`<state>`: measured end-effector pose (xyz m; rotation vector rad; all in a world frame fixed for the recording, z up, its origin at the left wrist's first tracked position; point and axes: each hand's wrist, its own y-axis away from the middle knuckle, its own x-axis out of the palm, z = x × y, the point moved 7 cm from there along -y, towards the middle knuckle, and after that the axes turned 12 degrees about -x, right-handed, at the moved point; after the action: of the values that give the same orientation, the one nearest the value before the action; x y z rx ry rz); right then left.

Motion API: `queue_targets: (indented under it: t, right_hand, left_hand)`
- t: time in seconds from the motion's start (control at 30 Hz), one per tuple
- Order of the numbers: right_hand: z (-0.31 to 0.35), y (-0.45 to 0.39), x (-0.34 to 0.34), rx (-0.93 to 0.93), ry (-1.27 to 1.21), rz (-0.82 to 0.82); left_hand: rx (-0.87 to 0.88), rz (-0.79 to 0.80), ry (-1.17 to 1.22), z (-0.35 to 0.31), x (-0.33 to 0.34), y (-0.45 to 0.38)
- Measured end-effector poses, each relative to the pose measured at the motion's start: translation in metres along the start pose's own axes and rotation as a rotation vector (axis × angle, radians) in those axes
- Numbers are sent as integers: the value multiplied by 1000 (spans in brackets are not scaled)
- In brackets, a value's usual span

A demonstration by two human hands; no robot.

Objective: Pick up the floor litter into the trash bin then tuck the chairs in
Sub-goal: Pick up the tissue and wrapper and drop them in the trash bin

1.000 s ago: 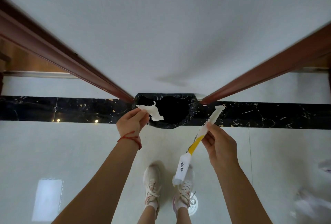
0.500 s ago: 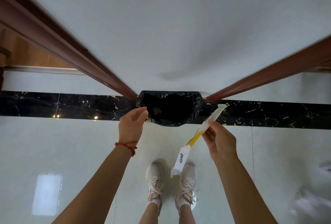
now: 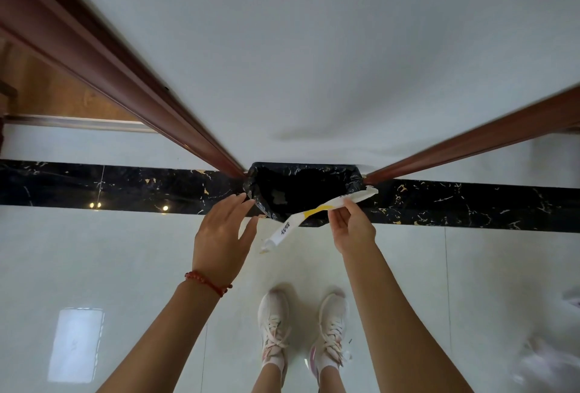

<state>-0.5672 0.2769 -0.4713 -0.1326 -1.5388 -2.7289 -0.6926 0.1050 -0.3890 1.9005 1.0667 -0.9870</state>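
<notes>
A trash bin (image 3: 306, 193) lined with a black bag stands against the wall, straight ahead of my feet. My right hand (image 3: 351, 229) pinches a long white and yellow wrapper (image 3: 317, 212) near its middle and holds it slanted over the bin's front rim. One end of the wrapper hangs down toward the floor. My left hand (image 3: 221, 235) hovers just left of the bin with its fingers spread and nothing in it. A red cord bracelet circles the left wrist.
A white wall (image 3: 298, 47) with brown door frames (image 3: 131, 78) on both sides rises behind the bin. A black marble strip (image 3: 110, 185) crosses the glossy white floor (image 3: 125, 267). Blurred white litter (image 3: 552, 361) lies at the right edge. My shoes (image 3: 301, 326) stand below the bin.
My left hand dropped the torn white scrap into the bin and opened. My right hand swung the wrapper from steep to nearly flat over the bin.
</notes>
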Motion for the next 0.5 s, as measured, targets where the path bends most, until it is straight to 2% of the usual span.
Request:
queue_targets:
  t: [0.2, 0.5]
  right_hand:
    - [-10, -19, 20, 9, -55, 7]
    - [-12, -24, 0, -18, 247, 14]
  left_hand:
    - [7, -24, -9, 11, 4, -1]
    - [-13, -17, 5, 6, 7, -3]
